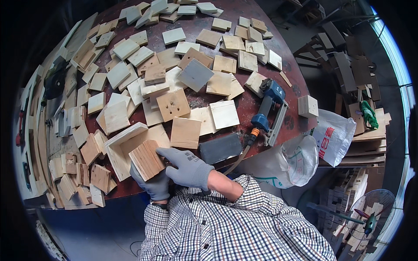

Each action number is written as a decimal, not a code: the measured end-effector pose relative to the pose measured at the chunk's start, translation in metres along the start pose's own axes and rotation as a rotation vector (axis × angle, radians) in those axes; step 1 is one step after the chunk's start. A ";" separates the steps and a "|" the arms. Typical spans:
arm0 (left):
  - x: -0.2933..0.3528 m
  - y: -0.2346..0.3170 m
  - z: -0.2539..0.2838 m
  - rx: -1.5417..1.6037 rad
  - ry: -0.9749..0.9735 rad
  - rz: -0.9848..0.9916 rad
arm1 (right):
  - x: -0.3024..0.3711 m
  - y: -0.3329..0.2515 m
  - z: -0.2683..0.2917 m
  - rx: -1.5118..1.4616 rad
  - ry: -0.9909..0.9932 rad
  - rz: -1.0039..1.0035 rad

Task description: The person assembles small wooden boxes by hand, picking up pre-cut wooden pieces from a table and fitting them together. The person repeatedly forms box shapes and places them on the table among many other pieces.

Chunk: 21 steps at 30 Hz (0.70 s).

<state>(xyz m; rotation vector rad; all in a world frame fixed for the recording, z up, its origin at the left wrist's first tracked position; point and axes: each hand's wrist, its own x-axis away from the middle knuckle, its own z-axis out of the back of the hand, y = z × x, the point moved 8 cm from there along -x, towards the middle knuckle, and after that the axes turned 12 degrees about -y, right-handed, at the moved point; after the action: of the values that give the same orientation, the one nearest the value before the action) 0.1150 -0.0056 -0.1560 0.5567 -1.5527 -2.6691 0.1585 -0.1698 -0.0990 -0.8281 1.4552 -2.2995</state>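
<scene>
1. Left hand (152, 185) grips the wood block (148, 160) at its lower end, fingers partly hidden.
2. Block's just left of right hand (189, 168); can't tell whether that's pinching.

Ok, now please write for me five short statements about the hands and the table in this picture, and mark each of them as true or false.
1. The left hand and the right hand are both at a striped wooden piece. True.
2. Both hands wear bright red gloves. False: the gloves are grey.
3. The table top is dark red. True.
4. The blue tool lies to the left of the hands. False: the blue tool lies to their right, on the table.
5. Only three wooden boards lie on the table. False: many wooden boards are spread over it.
</scene>
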 end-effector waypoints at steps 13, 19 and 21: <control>-0.004 0.008 0.003 0.012 0.071 0.017 | 0.041 -0.003 0.122 0.752 0.500 -0.136; -0.005 0.010 0.001 -0.023 0.058 0.033 | 0.053 0.042 0.177 1.146 0.408 -0.404; -0.006 0.010 0.001 -0.017 0.055 0.061 | 0.051 0.053 0.180 1.089 0.342 -0.512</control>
<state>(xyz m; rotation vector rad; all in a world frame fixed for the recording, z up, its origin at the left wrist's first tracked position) 0.1185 -0.0087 -0.1451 0.5672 -1.5060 -2.5971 0.2253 -0.3508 -0.0723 -0.4770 -0.1345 -3.1144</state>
